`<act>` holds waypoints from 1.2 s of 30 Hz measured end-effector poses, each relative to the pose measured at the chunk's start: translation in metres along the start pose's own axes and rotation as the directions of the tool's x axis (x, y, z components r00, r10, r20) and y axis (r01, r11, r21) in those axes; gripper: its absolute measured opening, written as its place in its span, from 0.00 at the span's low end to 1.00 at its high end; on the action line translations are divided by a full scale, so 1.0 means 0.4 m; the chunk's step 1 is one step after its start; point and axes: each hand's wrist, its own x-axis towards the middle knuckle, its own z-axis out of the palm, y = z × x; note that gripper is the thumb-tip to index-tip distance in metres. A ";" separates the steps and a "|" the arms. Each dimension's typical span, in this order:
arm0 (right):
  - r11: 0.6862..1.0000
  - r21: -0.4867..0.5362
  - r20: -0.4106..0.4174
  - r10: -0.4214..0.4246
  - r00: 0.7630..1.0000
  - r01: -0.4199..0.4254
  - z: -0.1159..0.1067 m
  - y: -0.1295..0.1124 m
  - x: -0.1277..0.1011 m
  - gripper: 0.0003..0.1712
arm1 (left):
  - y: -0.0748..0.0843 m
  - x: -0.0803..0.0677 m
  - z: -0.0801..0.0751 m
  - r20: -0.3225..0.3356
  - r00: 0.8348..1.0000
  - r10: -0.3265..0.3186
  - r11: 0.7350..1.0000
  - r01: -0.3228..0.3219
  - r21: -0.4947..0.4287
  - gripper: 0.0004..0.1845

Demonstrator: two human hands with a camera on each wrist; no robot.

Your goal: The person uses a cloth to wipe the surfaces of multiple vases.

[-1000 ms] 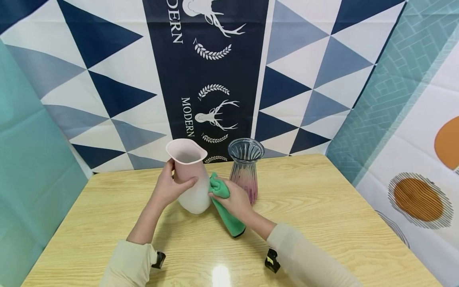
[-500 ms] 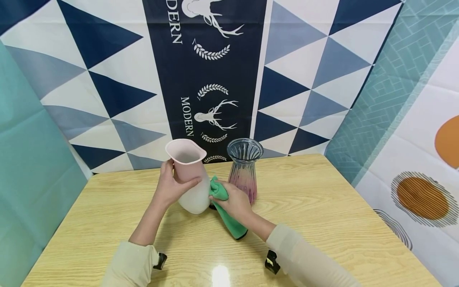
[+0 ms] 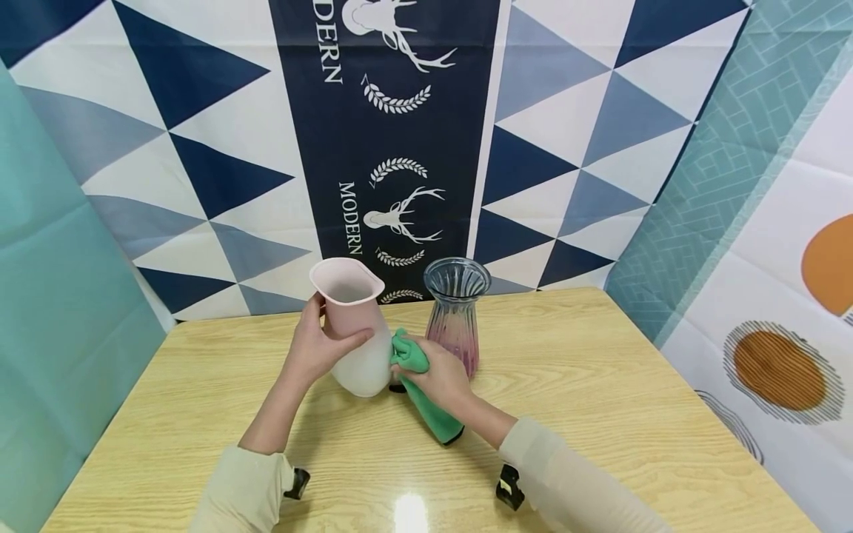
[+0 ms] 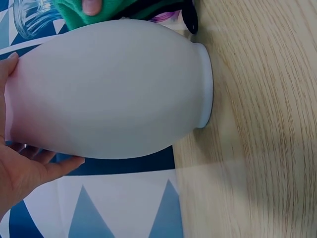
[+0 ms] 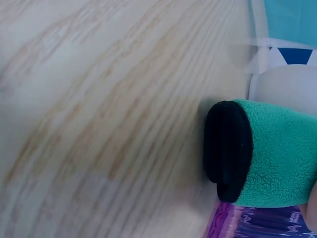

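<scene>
Right hand [image 3: 436, 374] is mostly hiding the bunched green cloth [image 3: 426, 400] it grips against the white vase [image 3: 356, 340], which stands on the wooden table [image 3: 600, 400]. Left hand [image 3: 316, 348] wraps the vase's neck. Glass vase [image 3: 456, 314] sits just behind, patterned cloth backdrop [image 3: 220, 148] all around.

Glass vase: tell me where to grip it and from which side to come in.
Grip the ribbed glass vase round its narrow waist just under the flared rim, where the flare would likely stop a slip. Come from its right or far side: the right hand with the green cloth and the pink vase crowd its left and front. It stands upright on the table.
</scene>
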 end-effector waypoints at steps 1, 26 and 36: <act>1.000 0.019 -0.010 -0.006 1.000 0.007 -0.002 0.000 0.002 0.32 | -0.001 0.001 0.000 0.001 1.000 0.000 1.000 0.000 -0.007 0.50; 0.954 0.203 -0.238 -0.172 0.956 0.222 -0.084 -0.106 0.096 0.31 | 0.073 -0.032 -0.027 0.057 0.998 -0.035 0.996 0.039 -0.074 0.46; 0.950 0.253 -0.203 -0.134 0.970 0.184 -0.072 -0.111 0.103 0.31 | -0.010 -0.006 -0.011 0.048 0.999 -0.020 0.997 0.023 -0.072 0.49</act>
